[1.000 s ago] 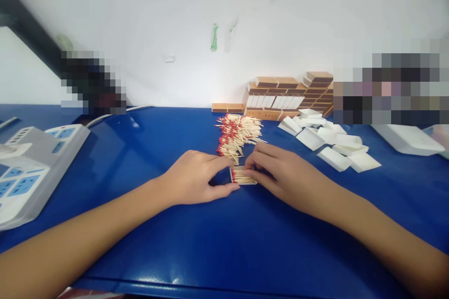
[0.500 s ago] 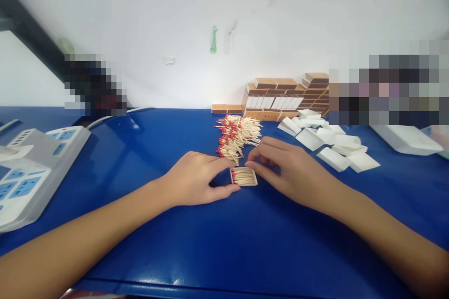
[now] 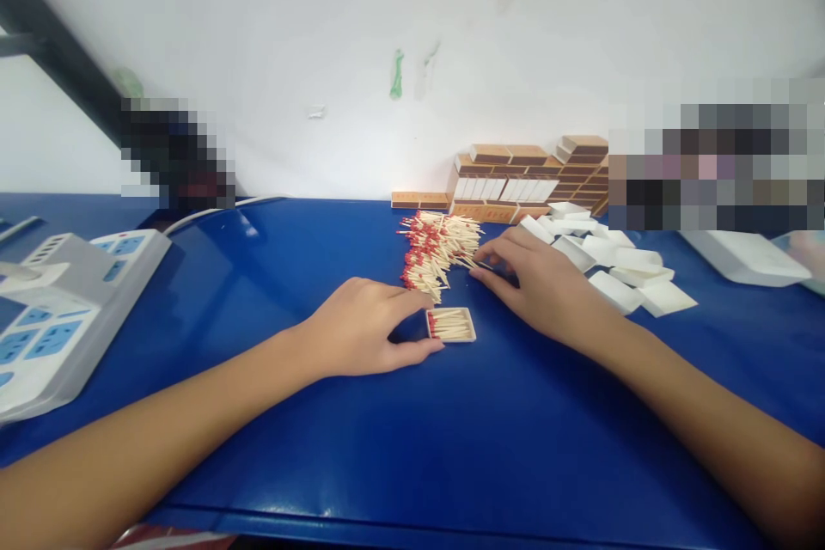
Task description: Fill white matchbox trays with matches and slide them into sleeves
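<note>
A small white matchbox tray (image 3: 473,335) lies on the blue table, with a layer of red-headed matches (image 3: 451,325) inside. My left hand (image 3: 361,328) steadies its left end, with the thumb at the near side and the index finger at the far side. Just beyond the tray is a loose pile of matches (image 3: 429,245), red heads mostly to the left. My right hand (image 3: 538,279) is at the pile's right edge, its thumb and index fingertips slightly apart around stick ends. Its other fingers are curled and partly hidden.
Several empty white trays (image 3: 609,251) lie heaped to the right. Brown matchboxes (image 3: 509,163) are stacked against the white wall (image 3: 290,43). On the left stands a white power strip (image 3: 122,309) with blue sockets. A larger white box (image 3: 748,256) sits at the far right.
My right hand has moved away from the tray, forward and slightly right, to the edge of the match pile. My left hand stays at the tray.
</note>
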A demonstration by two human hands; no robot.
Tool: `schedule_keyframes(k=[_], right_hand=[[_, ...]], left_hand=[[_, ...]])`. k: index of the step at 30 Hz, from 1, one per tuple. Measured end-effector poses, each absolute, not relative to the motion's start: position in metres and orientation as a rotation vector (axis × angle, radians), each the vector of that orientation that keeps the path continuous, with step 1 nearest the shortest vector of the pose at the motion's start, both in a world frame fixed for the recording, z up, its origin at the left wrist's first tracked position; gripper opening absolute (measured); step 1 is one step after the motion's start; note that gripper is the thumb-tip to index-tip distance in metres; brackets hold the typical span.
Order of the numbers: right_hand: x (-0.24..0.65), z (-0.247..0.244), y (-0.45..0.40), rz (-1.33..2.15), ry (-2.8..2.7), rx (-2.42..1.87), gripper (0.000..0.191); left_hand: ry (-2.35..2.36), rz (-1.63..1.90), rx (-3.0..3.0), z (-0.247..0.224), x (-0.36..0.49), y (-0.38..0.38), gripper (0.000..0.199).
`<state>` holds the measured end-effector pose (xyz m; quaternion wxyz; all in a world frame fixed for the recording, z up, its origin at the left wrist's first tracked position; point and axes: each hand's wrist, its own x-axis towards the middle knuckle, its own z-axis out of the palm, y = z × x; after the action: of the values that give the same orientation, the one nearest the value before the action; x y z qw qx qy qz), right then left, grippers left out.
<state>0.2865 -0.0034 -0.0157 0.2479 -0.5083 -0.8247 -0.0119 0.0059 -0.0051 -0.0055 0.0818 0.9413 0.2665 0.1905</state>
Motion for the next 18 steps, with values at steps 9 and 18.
schedule_keyframes(k=[9, 18], right_hand=[[0.2871, -0.0188, 0.0026, 0.054, -2.178, -1.422, 0.02], [0.295, -0.0162, 0.0003, 0.029, -2.286, -1.461, 0.023]], left_hand=[[0.782, 0.585, 2.819, -0.0052, 0.0051, -0.0063, 0.038], [0.794, 0.581, 2.809, -0.0049, 0.0051, -0.0056, 0.038]])
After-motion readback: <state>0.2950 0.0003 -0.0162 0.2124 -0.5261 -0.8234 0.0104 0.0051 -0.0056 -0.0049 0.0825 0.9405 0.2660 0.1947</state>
